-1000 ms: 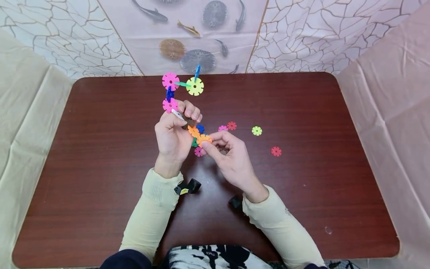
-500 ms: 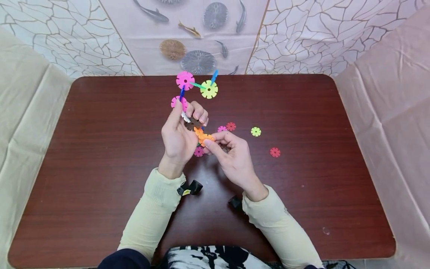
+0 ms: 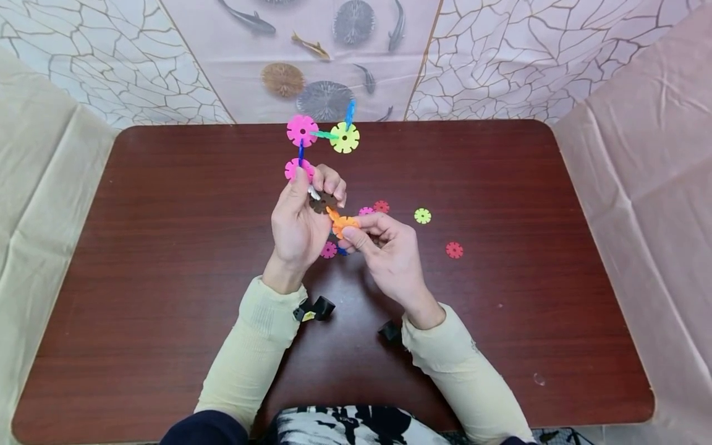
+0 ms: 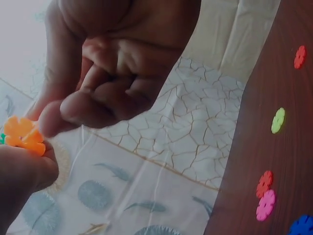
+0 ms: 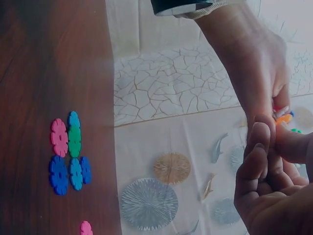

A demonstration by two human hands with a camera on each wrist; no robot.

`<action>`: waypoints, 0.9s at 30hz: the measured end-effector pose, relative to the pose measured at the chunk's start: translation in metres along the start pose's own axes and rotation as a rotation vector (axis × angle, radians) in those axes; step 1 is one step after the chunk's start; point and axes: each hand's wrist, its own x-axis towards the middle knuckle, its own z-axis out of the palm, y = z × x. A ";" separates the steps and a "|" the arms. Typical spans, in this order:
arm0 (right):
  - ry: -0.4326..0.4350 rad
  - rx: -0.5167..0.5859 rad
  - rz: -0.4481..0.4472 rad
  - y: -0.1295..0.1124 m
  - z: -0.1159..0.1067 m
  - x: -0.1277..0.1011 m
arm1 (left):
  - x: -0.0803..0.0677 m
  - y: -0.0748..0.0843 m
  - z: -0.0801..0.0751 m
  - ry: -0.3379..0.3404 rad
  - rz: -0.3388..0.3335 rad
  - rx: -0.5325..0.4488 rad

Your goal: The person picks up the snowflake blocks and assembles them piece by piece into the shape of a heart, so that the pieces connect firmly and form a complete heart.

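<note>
Your left hand (image 3: 300, 216) gripped a chain of interlocked snowflake discs (image 3: 322, 139) above the brown table (image 3: 167, 247), fingers curled round a brown disc (image 3: 322, 202) while pink and yellow-green discs rose past your fingertips toward the far edge. Your right hand (image 3: 386, 247) pinched an orange disc (image 3: 343, 224) between thumb and forefinger, held against the lower end of the chain, just beside the brown piece. Loose discs lay on the table to the right of your hands: a pink disc (image 3: 366, 211) touching a red one (image 3: 381, 206), a yellow-green disc (image 3: 423, 216) apart from them, and another red disc (image 3: 453, 250) farther out. A pink disc (image 3: 328, 250) showed beneath your hands
</note>
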 end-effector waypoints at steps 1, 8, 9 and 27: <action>0.005 -0.005 -0.004 0.000 -0.001 0.001 | 0.000 0.001 -0.001 0.006 -0.012 -0.001; -0.019 -0.077 -0.021 0.003 -0.006 0.000 | 0.000 0.003 -0.004 0.040 -0.059 -0.023; -0.035 -0.077 -0.024 0.003 -0.006 0.000 | 0.001 0.003 -0.004 0.042 -0.058 -0.028; -0.078 -0.052 -0.037 0.008 -0.004 0.002 | 0.003 0.006 -0.002 0.142 -0.117 -0.040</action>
